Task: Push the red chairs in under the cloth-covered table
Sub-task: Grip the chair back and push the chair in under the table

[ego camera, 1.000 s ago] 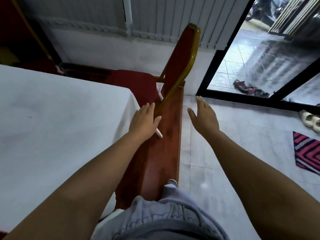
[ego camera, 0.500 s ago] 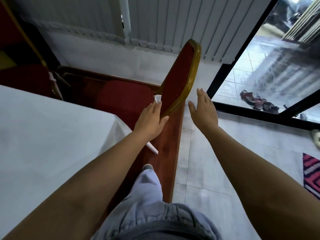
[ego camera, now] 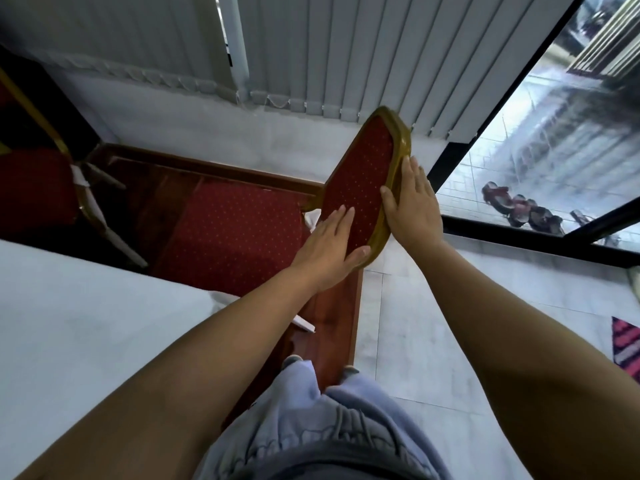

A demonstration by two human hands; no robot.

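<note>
Table [ego camera: 86, 341]: covered in a white cloth, it fills the lower left; its near corner lies just beside the person's left forearm.
Floor [ego camera: 433, 323]: pale tiles on the right, with a reddish wooden platform [ego camera: 332, 317] running under the chair and the person's feet.
Red chair [ego camera: 242, 230]: stands at the table's far corner, its dotted red seat partly out from under the cloth, its gold-framed backrest [ego camera: 360, 178] tilted toward the glass door [ego camera: 554, 150].
Second red chair [ego camera: 34, 181]: at the far left edge, only partly in view.
Left hand [ego camera: 329, 247]: lies flat on the front padding of the backrest, fingers straight and close together, thumb along the lower gold rim.
Right hand [ego camera: 412, 206]: pressed against the backrest's outer gold edge, fingers extended and together, thumb on the red padding; not curled round the frame.
Sandals [ego camera: 519, 209]: lie outside, beyond the door.
</note>
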